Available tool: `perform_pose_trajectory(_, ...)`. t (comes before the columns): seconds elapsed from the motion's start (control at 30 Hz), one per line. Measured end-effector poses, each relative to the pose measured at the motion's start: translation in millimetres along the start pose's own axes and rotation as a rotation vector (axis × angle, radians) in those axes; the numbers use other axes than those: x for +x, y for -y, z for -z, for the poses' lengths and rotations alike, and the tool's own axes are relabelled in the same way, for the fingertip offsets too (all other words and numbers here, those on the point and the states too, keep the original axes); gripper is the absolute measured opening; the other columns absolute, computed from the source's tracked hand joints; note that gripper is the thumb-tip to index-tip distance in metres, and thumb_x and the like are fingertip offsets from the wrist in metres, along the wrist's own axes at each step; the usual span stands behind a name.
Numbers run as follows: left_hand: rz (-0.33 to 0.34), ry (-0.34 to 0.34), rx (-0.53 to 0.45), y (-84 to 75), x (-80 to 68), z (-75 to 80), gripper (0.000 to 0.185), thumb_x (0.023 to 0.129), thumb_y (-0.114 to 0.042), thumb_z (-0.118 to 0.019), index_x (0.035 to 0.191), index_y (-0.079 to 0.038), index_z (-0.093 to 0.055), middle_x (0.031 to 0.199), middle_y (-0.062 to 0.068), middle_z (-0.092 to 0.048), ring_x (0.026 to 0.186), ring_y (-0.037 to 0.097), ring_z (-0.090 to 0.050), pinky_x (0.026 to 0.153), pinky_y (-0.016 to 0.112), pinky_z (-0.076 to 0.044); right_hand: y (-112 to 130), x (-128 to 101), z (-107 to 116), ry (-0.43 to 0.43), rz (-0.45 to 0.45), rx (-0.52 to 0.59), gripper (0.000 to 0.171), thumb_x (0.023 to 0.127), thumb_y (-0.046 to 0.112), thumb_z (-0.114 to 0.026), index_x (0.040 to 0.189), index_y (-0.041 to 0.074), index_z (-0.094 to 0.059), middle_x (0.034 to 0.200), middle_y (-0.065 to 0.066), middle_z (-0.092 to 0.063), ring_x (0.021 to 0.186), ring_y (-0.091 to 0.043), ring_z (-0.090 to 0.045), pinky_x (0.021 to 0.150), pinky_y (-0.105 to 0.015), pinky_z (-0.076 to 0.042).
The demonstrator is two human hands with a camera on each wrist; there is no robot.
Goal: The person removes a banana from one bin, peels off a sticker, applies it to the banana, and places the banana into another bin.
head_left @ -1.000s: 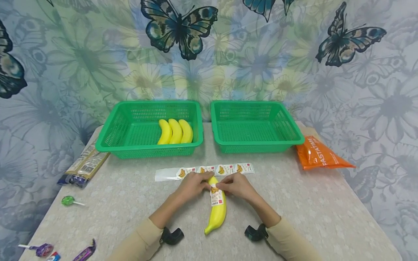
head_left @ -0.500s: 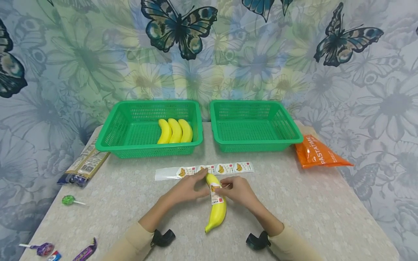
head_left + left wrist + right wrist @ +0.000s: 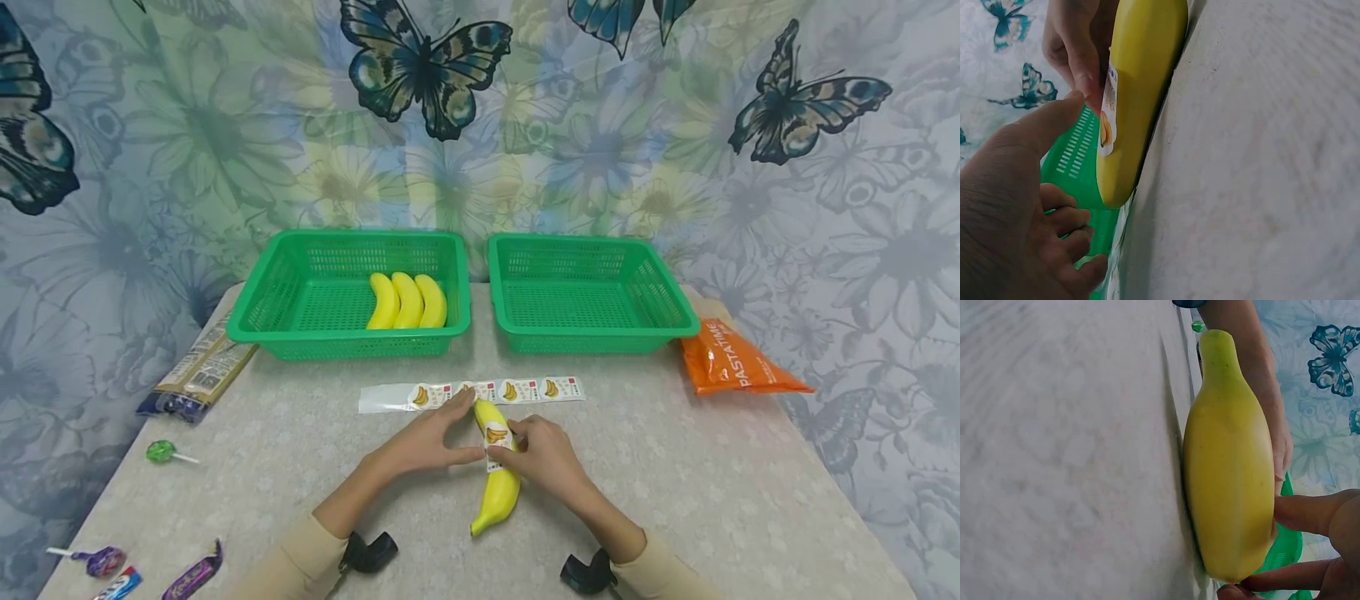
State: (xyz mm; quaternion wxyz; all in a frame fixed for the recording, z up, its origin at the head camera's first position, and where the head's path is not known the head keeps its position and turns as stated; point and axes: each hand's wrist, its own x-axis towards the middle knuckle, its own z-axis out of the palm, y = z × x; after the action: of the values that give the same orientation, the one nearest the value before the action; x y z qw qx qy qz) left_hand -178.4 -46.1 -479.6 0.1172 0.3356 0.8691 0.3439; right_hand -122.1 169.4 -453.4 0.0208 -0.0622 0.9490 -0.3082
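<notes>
Both hands flank the yellow plastic banana (image 3: pixel 497 487) at frame centre
Left hand (image 3: pixel 427 440) rests open beside it; right hand (image 3: pixel 545 457) pinches its label; long axis runs toward the viewer

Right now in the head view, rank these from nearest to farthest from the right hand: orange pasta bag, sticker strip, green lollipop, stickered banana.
1. stickered banana, touched by the right hand.
2. sticker strip, just beyond the hands.
3. orange pasta bag, far right.
4. green lollipop, far left.
</notes>
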Motion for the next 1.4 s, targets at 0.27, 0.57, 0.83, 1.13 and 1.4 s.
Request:
perform_pose_trajectory(0.27, 0.003, 0.006, -0.008, -0.6, 2.0, -0.4, 0.1, 0.084, -0.055, -0.069, 0.156, -0.007, -0.02, 0.163, 0.014, -0.017, 0.15, 0.029, -0.02, 0.121, 0.048, -0.024, -7.1, 1.0, 1.5, 0.042, -0.104, 0.123, 0.056, 0.079, 0.041, -0.078, 0.117, 0.0, -0.069, 0.095, -0.007, -0.072, 0.079, -0.014, -0.063, 0.061, -0.025, -0.05)
perform_pose_trajectory(0.57, 0.034, -0.035, -0.017, -3.7, 9.5, -1.3, 0.1, 0.084, -0.054, -0.07, 0.156, -0.007, -0.018, 0.164, 0.012, -0.015, 0.151, 0.029, -0.017, 0.121, 0.05, -0.023, -12.4, 2.0, 3.5, 0.088, -0.159, 0.199, 0.06, 0.079, 0.044, -0.078, 0.12, 0.002, -0.066, 0.094, -0.009, -0.071, 0.066, -0.011, -0.062, 0.056, -0.025, -0.05)
perform_pose_trajectory(0.83, 0.057, -0.107, -0.037, -17.1, 40.6, 7.0, 0.099, 0.085, -0.053, -0.069, 0.157, -0.01, -0.015, 0.165, 0.009, -0.012, 0.15, 0.03, -0.02, 0.118, 0.053, -0.028, -17.9, 4.5, 3.1, 0.084, -0.184, 0.225, 0.056, 0.082, 0.044, -0.076, 0.12, 0.003, -0.067, 0.095, -0.008, -0.072, 0.066, -0.011, -0.064, 0.054, -0.025, -0.051)
perform_pose_trajectory(1.13, 0.142, -0.204, -0.062, -34.1, 93.2, 16.9, 0.103, 0.088, -0.053, -0.066, 0.158, -0.013, -0.002, 0.166, 0.007, -0.005, 0.151, 0.028, -0.015, 0.121, 0.05, -0.023, -20.1, 3.1, 0.6, 0.086, -0.194, 0.233, 0.054, 0.08, 0.044, -0.077, 0.113, 0.002, -0.07, 0.091, -0.005, -0.072, 0.072, -0.012, -0.062, 0.059, -0.025, -0.051)
perform_pose_trajectory(1.4, 0.184, -0.255, -0.091, -44.3, 132.6, 28.7, 0.106, 0.087, -0.062, -0.06, 0.158, -0.013, 0.001, 0.166, 0.005, 0.0, 0.152, 0.03, -0.013, 0.121, 0.052, -0.023, -19.2, 3.5, -1.0, 0.073, -0.205, 0.231, 0.051, 0.078, 0.045, -0.077, 0.106, 0.003, -0.073, 0.088, -0.004, -0.071, 0.074, -0.012, -0.061, 0.061, -0.025, -0.05)
